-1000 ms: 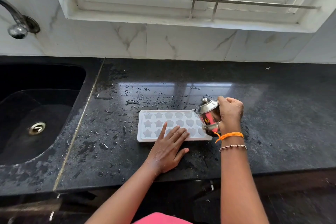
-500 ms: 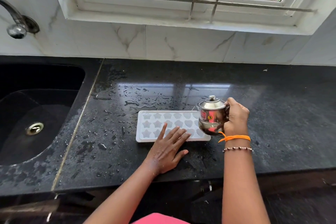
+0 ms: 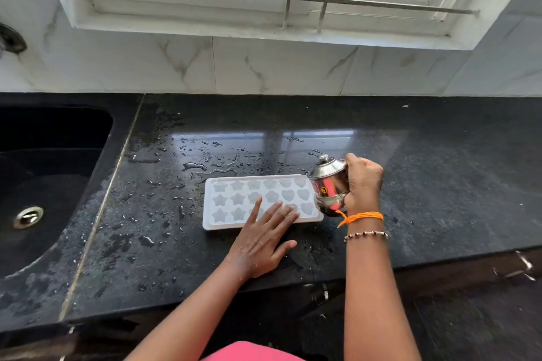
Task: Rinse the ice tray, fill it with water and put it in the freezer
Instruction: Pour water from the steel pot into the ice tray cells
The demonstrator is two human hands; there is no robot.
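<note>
On counter [image 3: 440,184], ice tray [image 3: 225,214] lengthwise left-right

Left hand [image 3: 264,240] flat on ice tray [image 3: 234,205]; right hand [image 3: 363,184] grips tilted steel pot [image 3: 328,184].

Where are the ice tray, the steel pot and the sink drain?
ice tray [image 3: 231,205]: head view, on a star mould.
steel pot [image 3: 330,187]: head view, on its shiny side.
sink drain [image 3: 28,216]: head view, on its metal ring.

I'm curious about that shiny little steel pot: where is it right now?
In the head view, the steel pot is right of centre, gripped by the right hand and tilted over the right end of the ice tray.
</note>
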